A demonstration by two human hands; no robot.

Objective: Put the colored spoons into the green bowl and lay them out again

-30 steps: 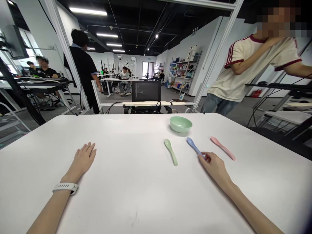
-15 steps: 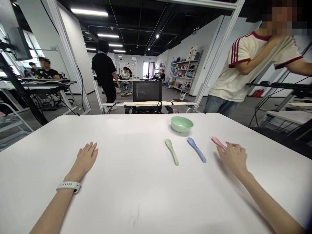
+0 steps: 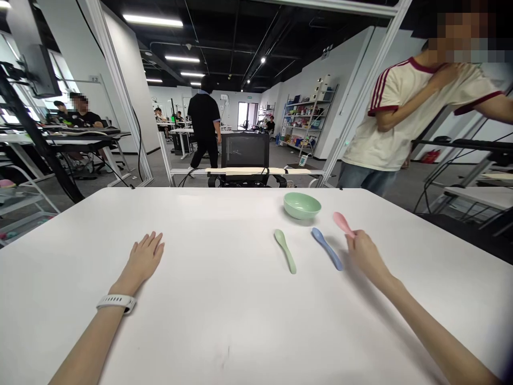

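My right hand (image 3: 363, 254) is closed round the handle of a pink spoon (image 3: 342, 223), lifted off the white table (image 3: 224, 299) with its bowl pointing toward a green bowl (image 3: 302, 205). A blue spoon (image 3: 327, 248) lies just left of that hand, and a green spoon (image 3: 285, 250) lies further left. My left hand (image 3: 143, 259) rests flat on the table with fingers stretched out, holding nothing; a white watch (image 3: 116, 302) is on its wrist.
A person in a cream shirt (image 3: 404, 123) stands at the table's far right corner. A dark monitor (image 3: 245, 151) sits beyond the far edge. Another person in black (image 3: 204, 128) walks away in the background; others sit at desks on the left.
My right hand left the blue spoon, reached right to the pink spoon, gripped it and carried it up toward the green bowl. The person in black walked rightward. My left hand stayed put.
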